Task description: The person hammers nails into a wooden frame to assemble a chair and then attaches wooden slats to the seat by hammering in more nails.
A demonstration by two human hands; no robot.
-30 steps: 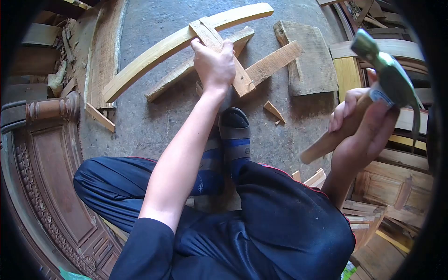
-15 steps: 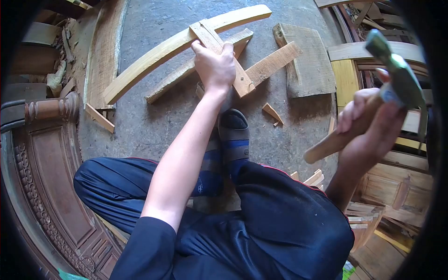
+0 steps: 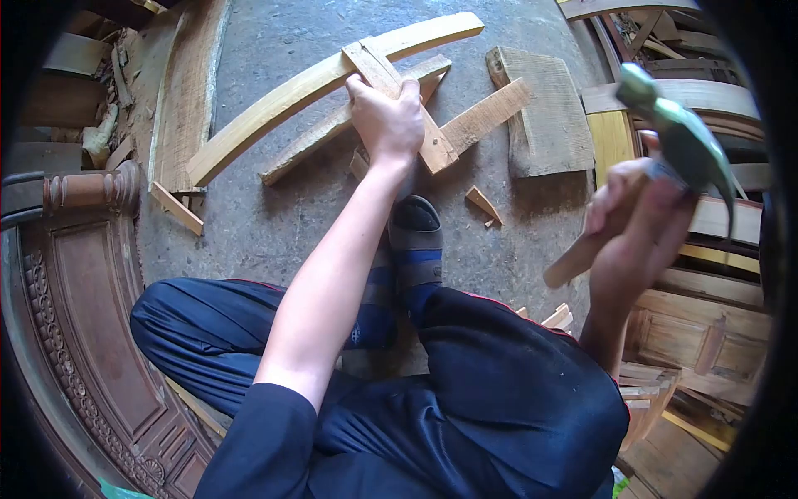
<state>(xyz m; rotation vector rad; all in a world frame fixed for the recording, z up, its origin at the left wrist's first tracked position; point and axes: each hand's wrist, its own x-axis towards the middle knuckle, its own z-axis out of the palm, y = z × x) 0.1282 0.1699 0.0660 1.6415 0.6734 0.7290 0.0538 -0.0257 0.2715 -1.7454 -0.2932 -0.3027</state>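
My left hand (image 3: 387, 121) is closed around a short wooden crosspiece (image 3: 437, 148) just above the floor. The crosspiece's far end meets a long curved wooden strip (image 3: 274, 110), and its near end meets another short board (image 3: 487, 115). A straight wooden bar (image 3: 307, 147) runs beneath my hand. On the right, my right hand (image 3: 636, 224) grips a claw hammer (image 3: 573, 259) by its wooden handle. The hammer's metal head is raised, slightly blurred, and apart from the wood.
A thick wood block (image 3: 555, 112) lies on the concrete floor right of the frame pieces. Small offcuts (image 3: 484, 205) lie nearer my feet. A carved brown panel (image 3: 108, 324) stands at left, and stacked wooden parts (image 3: 690, 328) fill the right side. A long plank (image 3: 184, 100) rests at upper left.
My right hand and the hammer have shifted a little to the left, with the hammer still raised. My left hand and the wooden pieces have hardly moved.
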